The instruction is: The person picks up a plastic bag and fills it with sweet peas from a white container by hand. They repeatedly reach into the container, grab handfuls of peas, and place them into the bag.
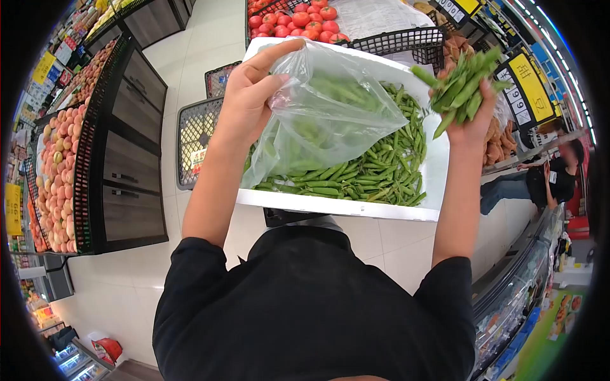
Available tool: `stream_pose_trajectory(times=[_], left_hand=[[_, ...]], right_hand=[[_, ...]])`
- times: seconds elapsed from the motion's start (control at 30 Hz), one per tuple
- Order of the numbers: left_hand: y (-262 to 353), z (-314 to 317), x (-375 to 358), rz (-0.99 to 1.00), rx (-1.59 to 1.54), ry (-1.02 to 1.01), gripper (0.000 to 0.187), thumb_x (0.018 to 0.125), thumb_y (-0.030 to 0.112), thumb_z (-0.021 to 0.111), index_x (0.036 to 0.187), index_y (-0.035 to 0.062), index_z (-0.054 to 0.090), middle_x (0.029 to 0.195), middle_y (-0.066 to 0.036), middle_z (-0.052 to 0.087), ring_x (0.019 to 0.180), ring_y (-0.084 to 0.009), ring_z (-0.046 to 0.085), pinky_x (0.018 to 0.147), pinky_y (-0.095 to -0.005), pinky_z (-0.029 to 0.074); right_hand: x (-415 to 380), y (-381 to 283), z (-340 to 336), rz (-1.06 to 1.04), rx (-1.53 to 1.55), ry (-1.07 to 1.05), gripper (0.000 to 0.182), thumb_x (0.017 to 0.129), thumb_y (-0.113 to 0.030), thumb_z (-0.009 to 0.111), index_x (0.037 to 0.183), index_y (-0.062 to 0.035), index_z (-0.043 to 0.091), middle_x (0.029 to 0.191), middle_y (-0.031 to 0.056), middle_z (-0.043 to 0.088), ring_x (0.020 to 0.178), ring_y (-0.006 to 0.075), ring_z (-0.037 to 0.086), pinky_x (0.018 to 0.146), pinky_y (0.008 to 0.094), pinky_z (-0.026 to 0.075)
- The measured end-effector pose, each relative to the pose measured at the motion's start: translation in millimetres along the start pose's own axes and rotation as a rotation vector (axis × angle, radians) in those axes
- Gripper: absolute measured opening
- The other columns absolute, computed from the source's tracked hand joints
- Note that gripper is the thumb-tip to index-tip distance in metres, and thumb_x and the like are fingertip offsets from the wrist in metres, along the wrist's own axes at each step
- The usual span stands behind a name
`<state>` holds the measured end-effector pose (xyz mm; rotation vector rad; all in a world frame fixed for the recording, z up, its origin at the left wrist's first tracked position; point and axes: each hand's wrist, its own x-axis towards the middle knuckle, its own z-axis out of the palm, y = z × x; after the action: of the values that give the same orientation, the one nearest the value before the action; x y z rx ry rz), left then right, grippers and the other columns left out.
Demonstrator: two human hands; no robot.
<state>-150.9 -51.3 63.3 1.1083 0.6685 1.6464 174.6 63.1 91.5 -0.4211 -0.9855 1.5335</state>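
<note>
Bunching green pods in its curled fingers, the right hand keeps them gathered tight, their tips poking out above and to the left of the fingers. Well to the left of that grip, the left hand holds a clear plastic bag, forefinger stretched along its upper edge and thumb bent against the film, which hangs down and to the right of them. Below both hands' fingers, loose pods lie heaped in a white box. Beyond the left fingertips sit red tomatoes; right of the right fingers stands a yellow price sign.
</note>
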Motion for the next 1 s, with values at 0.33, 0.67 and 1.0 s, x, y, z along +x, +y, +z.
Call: stream_pose_trajectory(times=[0.33, 0.67, 1.0], left_hand=[[5, 10, 0, -0.124, -0.344, 0.004, 0.048, 0.079, -0.005, 0.042, 0.126, -0.0062, 0.055, 0.127, -0.011, 0.056, 0.089, -0.0102, 0.061, 0.074, -0.0223, 0.050], [6, -2, 30, -0.127, 0.035, 0.044, 0.051, 0.078, -0.004, 0.041, 0.127, -0.0047, 0.054, 0.122, -0.010, 0.060, 0.081, -0.0068, 0.059, 0.070, -0.0215, 0.049], [3, -43, 9, 0.077, -0.484, -0.183, 0.057, 0.078, 0.000, 0.042, 0.134, -0.0098, 0.043, 0.131, -0.016, 0.053, 0.098, -0.0169, 0.062, 0.085, -0.0285, 0.051]], right_hand=[[-9, 103, 105, -0.101, -0.549, -0.363, 0.045, 0.079, -0.023, 0.073, 0.116, 0.0004, 0.059, 0.098, 0.0083, 0.066, 0.086, 0.0136, 0.062, 0.080, 0.0291, 0.051], [-7, 197, 95, 0.815, -1.284, -0.966, 0.088, 0.077, -0.054, 0.067, 0.142, -0.0036, 0.036, 0.142, 0.0216, 0.040, 0.128, 0.0331, 0.044, 0.097, 0.0483, 0.042], [-10, 87, 122, 0.468, -1.813, -1.195, 0.064, 0.084, -0.054, 0.058, 0.133, -0.0127, 0.049, 0.121, 0.0190, 0.060, 0.113, 0.0346, 0.057, 0.094, 0.0440, 0.045]])
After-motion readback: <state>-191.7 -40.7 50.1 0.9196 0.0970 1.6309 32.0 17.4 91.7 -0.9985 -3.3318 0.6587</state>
